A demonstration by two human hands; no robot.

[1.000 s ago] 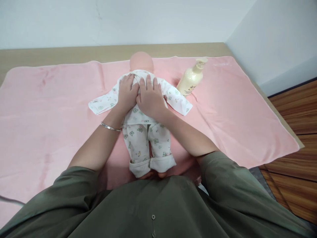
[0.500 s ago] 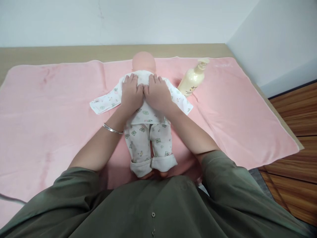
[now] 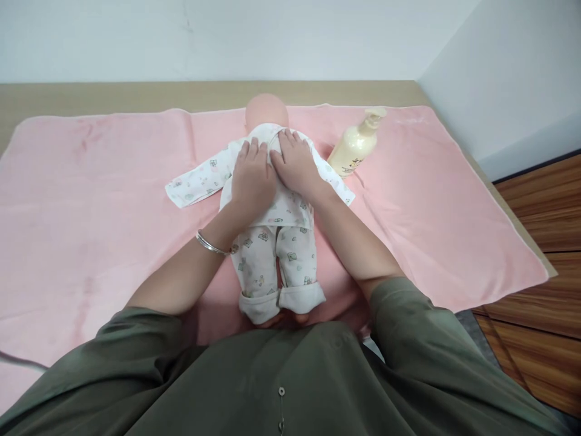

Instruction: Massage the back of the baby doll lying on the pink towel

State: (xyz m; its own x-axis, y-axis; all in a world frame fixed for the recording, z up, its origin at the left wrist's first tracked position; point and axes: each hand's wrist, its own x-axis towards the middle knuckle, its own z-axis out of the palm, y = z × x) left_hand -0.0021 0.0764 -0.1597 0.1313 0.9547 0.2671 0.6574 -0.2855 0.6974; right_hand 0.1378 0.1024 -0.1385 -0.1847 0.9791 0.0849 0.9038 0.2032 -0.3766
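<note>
A baby doll (image 3: 267, 110) lies face down, its head pointing away from me and its feet near my body. It wears a white printed shirt (image 3: 200, 181) with the sleeves spread out, and matching trousers (image 3: 297, 254) with turned-up cuffs. My left hand (image 3: 254, 178) rests flat on the left side of the doll's back, fingers stretched forward. Slightly higher up, my right hand (image 3: 297, 160) lies flat on the right side of the back, near the shoulder. Neither hand holds anything. The doll's face is hidden.
A pink blanket (image 3: 113, 194) covers most of the wooden table (image 3: 354, 91). Right of the doll stands a cream pump bottle (image 3: 356, 145), close to its sleeve. White walls (image 3: 272, 39) border the back and right. Wood-grain panels (image 3: 540, 290) stand at the lower right.
My left hand has slid toward me and a little right on the doll's back. My right hand has moved slightly forward and right, so the thumbs no longer meet.
</note>
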